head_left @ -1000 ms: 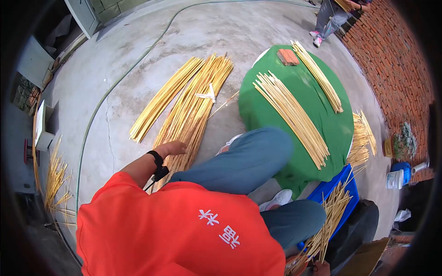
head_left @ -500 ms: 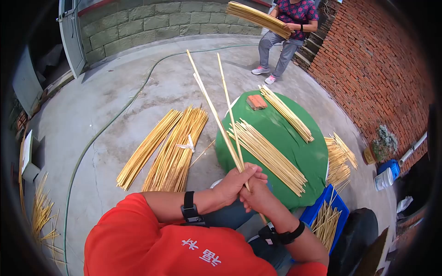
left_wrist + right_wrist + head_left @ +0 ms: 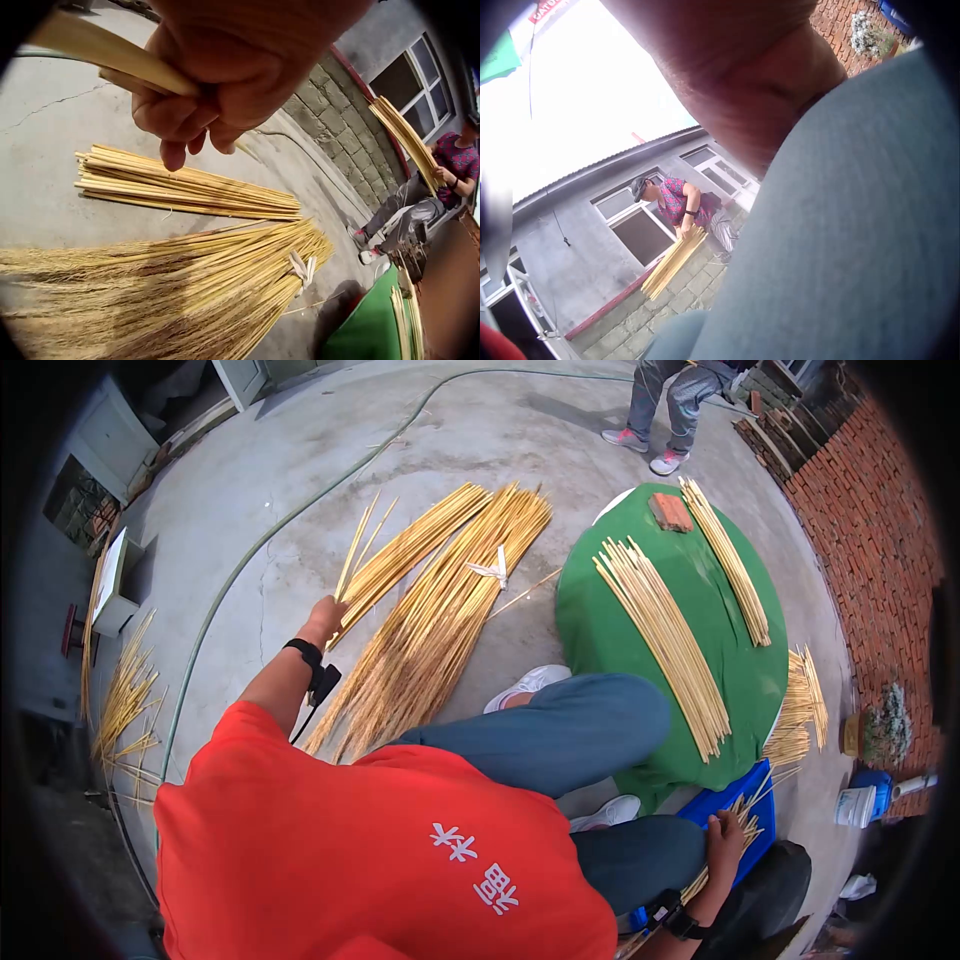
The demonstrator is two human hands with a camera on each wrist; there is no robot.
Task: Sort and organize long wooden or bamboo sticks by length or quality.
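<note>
In the head view my left hand [image 3: 323,620] grips a few thin stalks [image 3: 358,550] beside the near-left end of a loose bundle [image 3: 415,550] on the ground. The left wrist view shows the fingers of this hand [image 3: 217,90] curled round the stalks. Right of that bundle lies a larger one with brushy ends [image 3: 440,620], a white tie [image 3: 492,568] round it. My right hand [image 3: 724,844] is low beside my right knee, over the stalks at the blue crate [image 3: 716,800]; whether it holds any is unclear. The right wrist view shows only part of it [image 3: 742,82].
A round green-covered table [image 3: 610,630] bears two rows of pale stalks [image 3: 665,645] and a brick [image 3: 670,513]. More stalks [image 3: 125,705] lie at far left. A hose [image 3: 270,535] crosses the concrete. Another person [image 3: 456,157] holds a bundle beyond.
Half a second ago both hands met over the lap around the stalks. They have parted: the left hand moved left with a few stalks, the right down beside the knee. The head view has tilted down.
</note>
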